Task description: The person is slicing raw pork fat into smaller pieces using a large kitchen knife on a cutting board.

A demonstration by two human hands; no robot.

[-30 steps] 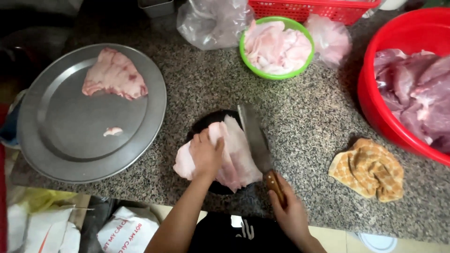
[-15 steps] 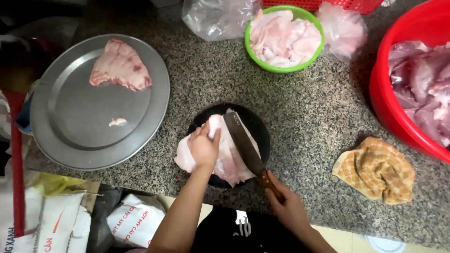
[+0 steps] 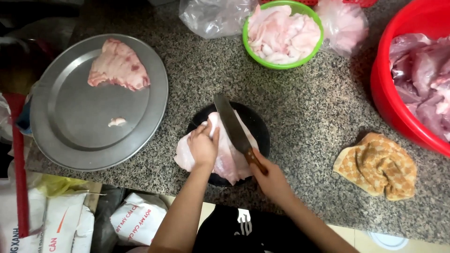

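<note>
Pork slab (image 3: pixel 225 157): pale pink, floppy, draped over round black board (image 3: pixel 255 124) at near counter edge, overhanging board's left rim. Far left of board: round metal tray (image 3: pixel 70 136) with one trimmed cut (image 3: pixel 119 70) and small scrap (image 3: pixel 116 122). Left hand (image 3: pixel 202 146) pressed flat on slab, fingers curled. Knife (image 3: pixel 232 124) blade laid diagonally across slab; right hand (image 3: pixel 274 180) closed tight around its wooden handle. Behind board: clear bag (image 3: pixel 211 16), green bowl (image 3: pixel 283 63) of pale fat. Right of board: checked cloth (image 3: pixel 377 166), red basin (image 3: pixel 398 107) of darker meat.
</note>
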